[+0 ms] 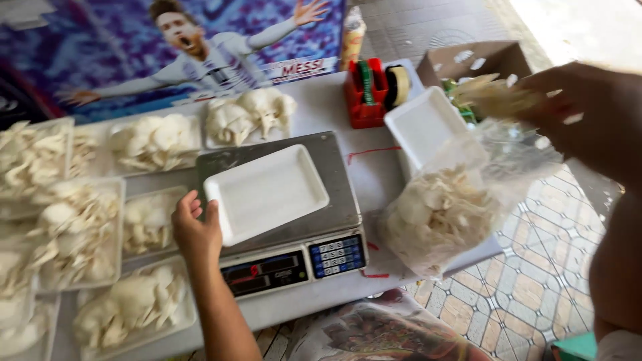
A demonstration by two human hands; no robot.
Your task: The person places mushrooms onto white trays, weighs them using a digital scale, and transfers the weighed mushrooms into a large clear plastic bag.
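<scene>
My left hand [194, 230] grips the near left edge of an empty white foam tray [267, 190], which lies on the steel platform of a digital scale [338, 200]. My right hand [575, 113] is blurred at the upper right and holds a bunch of pale mushroom pieces [491, 97]. It hangs above a clear plastic bag [441, 214] full of the same white pieces. The bag slumps on the table's right end, next to the scale.
Several foam trays heaped with white pieces [80, 234] crowd the table's left side and back. A second empty tray [421, 124], a red tape dispenser [366, 93] and a cardboard box [468, 60] sit behind the bag. Tiled floor [548, 267] lies to the right.
</scene>
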